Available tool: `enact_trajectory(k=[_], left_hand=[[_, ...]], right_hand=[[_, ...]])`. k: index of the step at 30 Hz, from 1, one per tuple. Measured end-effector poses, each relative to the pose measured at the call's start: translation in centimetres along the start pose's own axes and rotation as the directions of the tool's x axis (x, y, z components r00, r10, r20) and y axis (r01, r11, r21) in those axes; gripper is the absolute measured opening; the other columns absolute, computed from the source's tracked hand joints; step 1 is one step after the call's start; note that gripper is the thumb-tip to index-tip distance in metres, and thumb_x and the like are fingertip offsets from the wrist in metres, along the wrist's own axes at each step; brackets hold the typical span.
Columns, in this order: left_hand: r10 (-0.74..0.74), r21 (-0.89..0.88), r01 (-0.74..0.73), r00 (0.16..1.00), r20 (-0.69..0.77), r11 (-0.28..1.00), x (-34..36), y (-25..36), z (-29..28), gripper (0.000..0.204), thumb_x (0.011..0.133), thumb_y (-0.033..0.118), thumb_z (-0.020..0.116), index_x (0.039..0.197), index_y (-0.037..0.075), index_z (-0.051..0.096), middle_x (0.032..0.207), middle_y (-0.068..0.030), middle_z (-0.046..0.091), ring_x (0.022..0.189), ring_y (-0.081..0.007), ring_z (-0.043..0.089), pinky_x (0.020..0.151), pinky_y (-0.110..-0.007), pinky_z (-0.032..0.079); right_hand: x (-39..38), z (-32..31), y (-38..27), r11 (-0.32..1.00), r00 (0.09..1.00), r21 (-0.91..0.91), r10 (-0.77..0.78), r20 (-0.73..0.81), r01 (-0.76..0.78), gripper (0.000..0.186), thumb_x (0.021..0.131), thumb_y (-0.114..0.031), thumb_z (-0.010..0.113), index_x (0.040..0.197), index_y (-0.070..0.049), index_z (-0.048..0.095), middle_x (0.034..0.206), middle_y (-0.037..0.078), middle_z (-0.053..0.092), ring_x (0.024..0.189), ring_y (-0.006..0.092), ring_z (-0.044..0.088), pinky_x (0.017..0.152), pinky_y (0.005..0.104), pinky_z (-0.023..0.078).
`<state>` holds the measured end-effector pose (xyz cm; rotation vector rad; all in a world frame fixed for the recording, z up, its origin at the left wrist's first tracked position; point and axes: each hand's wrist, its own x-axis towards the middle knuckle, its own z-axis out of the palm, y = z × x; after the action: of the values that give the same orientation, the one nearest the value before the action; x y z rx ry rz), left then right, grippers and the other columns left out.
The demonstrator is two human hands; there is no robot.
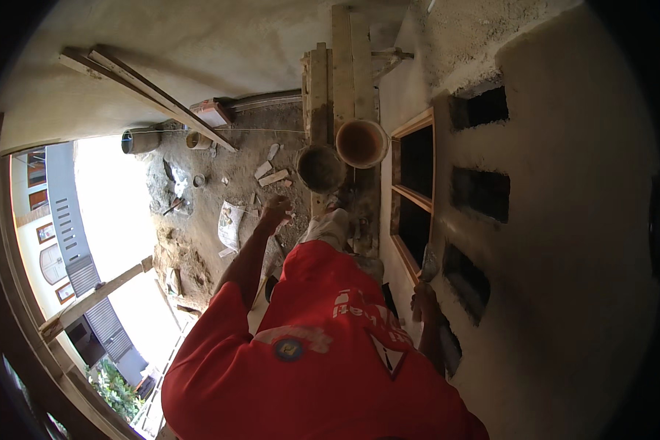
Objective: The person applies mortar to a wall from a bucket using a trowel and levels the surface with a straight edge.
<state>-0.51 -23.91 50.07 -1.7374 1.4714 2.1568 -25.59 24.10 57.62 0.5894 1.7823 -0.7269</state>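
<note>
Trowel [429, 265] is pinched in the right grip [423, 301], against the wall [565, 220] beside the window frame [411, 194]; plastering seems mostly done, one rough patch left beyond, while the left grip [275, 213], state unclear, hangs near the mortar bucket [320, 167].

A rough grey plastered wall [565, 220] with small rectangular vents [480, 192] and a wooden window frame [412, 192] fills the right. Below lies a dirt floor [227, 183] strewn with rubble, seemingly a building site. Bright daylight pours through an opening [114, 213] at left.
</note>
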Motion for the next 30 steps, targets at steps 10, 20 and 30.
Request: enact_trajectory(k=[10, 20, 30], left_hand=[[-0.307, 0.016, 0.308, 0.950, -0.055, 0.951, 1.2, -6.4, -5.4, 0.036, 0.086, 0.027, 0.063, 0.111, 0.003, 0.055, 0.094, -0.0096, 0.059, 0.080, -0.0193, 0.061, 0.061, -0.034, 0.055], [-0.250, -0.029, 0.249, 0.967, -0.052, 0.968, 8.5, -9.8, -3.3, 0.032, 0.089, 0.016, 0.063, 0.116, 0.002, 0.053, 0.095, -0.0109, 0.061, 0.086, -0.0195, 0.062, 0.064, -0.031, 0.055], [-0.238, 0.246, 0.265, 0.962, -0.134, 0.932, 20.5, -19.9, -1.9, 0.035, 0.085, 0.022, 0.064, 0.114, 0.002, 0.058, 0.090, -0.0101, 0.064, 0.074, -0.0190, 0.063, 0.058, -0.032, 0.051]], right_hand=[[0.3, 2.6, -7.2, 1.000, 0.997, 0.017, -0.011, 0.071, 0.010, 0.020, 0.096, -0.030, 0.050, 0.083, -0.014, 0.051, 0.064, -0.001, 0.050, 0.050, 0.0129, 0.046, 0.050, 0.0295, 0.044], [11.0, 8.0, -9.3, 0.998, 0.995, 0.060, 0.020, 0.102, -0.027, 0.014, 0.084, -0.014, 0.061, 0.095, -0.007, 0.056, 0.069, 0.004, 0.056, 0.055, 0.0157, 0.056, 0.047, 0.0344, 0.048], [38.4, 18.2, -21.4, 0.959, 0.962, -0.080, -0.271, 0.045, 0.274, 0.020, 0.078, -0.011, 0.061, 0.096, -0.005, 0.052, 0.082, 0.009, 0.054, 0.069, 0.0208, 0.057, 0.059, 0.0381, 0.050]])
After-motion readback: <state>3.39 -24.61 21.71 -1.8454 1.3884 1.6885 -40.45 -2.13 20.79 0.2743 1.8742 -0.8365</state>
